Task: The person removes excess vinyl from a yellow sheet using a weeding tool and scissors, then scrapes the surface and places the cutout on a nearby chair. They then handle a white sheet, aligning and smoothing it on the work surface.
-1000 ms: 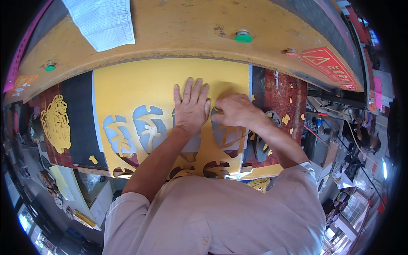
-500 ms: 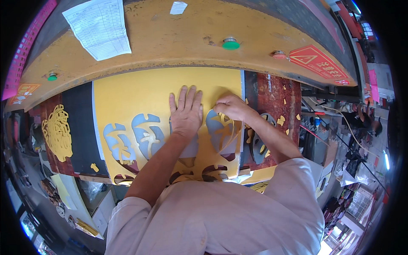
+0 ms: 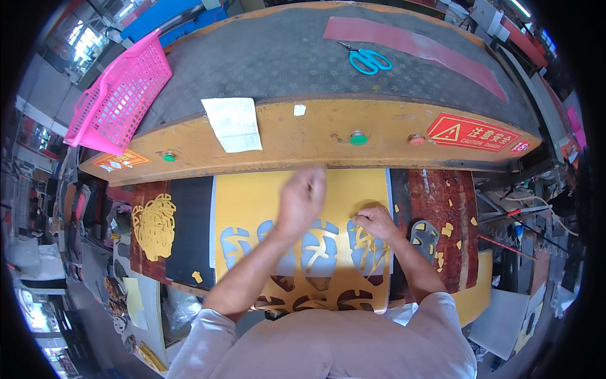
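A yellow sheet [image 3: 303, 186] with several sole-shaped cut-outs lies flat over a pale layer on the work surface. My right hand [image 3: 375, 222] is closed at the top of the rightmost cut-out, pinching a yellow cut strip [image 3: 372, 249] whose thin strands hang over the opening. Above the sheet, my left hand [image 3: 302, 201] is lifted and smeared by motion, so its fingers do not show clearly. Just right of the sheet rests a grey sole-shaped die [image 3: 424, 239] with yellow bits on it.
A machine beam [image 3: 328, 136] with green buttons spans the far side; teal scissors [image 3: 369, 60] and a pink basket [image 3: 120, 95] rest on top. A pile of yellow cut strips [image 3: 153, 227] sits at left. Small yellow scraps [image 3: 447, 229] dot the red board at right.
My left hand has come up off the sheet, where it lay flat with fingers spread. The right hand stays closed by the rightmost cut-out. The view has tilted up, showing more of the machine top.
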A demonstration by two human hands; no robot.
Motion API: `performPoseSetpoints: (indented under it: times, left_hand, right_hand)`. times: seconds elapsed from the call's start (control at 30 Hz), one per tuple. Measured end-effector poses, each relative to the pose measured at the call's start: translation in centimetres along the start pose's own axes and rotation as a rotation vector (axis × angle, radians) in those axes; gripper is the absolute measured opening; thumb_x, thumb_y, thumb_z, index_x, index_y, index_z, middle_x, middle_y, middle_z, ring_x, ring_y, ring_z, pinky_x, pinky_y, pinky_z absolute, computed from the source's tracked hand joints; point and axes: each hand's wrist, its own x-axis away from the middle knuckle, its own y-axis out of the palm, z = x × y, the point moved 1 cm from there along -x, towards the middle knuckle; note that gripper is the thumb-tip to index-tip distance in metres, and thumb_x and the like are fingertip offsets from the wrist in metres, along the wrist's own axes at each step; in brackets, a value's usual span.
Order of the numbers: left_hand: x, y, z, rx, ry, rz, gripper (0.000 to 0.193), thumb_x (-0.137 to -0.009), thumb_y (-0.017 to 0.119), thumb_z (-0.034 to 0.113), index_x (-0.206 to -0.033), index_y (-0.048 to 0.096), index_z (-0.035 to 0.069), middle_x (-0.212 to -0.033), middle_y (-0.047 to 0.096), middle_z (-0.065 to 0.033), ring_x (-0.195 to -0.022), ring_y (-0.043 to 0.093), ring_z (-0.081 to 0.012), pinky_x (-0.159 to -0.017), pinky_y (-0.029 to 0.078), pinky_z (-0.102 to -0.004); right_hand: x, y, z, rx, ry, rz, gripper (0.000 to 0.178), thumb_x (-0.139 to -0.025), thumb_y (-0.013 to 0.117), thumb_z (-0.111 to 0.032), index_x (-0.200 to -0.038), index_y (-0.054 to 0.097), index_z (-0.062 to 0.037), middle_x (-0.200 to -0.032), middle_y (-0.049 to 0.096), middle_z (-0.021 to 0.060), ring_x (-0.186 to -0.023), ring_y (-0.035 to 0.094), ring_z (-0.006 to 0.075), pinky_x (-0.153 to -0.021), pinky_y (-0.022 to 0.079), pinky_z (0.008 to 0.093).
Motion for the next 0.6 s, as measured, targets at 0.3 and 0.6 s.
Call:
performPoseSetpoints:
  times: [0.3,0.6]
  left_hand:
    - [-20.4,0.6,16.5,-0.77,0.135,-0.181,0.044,-0.101,0.06,0.049,-0.108,0.08,0.011,-0.114,0.077,-0.0198,-0.106,0.074,-0.0393,-0.089,0.057,-0.0508]
    - [-26.3,9.3,15.7,-0.936,-0.091,-0.231,0.052,-0.089,0.067,0.047,-0.115,0.079,0.004,-0.123,0.078,-0.0154,-0.118,0.074,-0.0333,-0.095,0.058,-0.0429]
  right_hand:
    - [-0.4,0.6,1.0,0.018,-0.059,-0.001,0.033,-0.092,0.074,-0.033,-0.081,0.071,-0.0015,-0.068,0.063,0.0167,-0.06,0.061,0.0267,-0.061,0.049,0.0413]
    - [0.1,0.5,0.9,-0.015,-0.102,0.106,0.031,-0.088,0.071,-0.035,-0.078,0.071,-0.0052,-0.069,0.064,0.018,-0.066,0.066,0.0371,-0.063,0.05,0.0475]
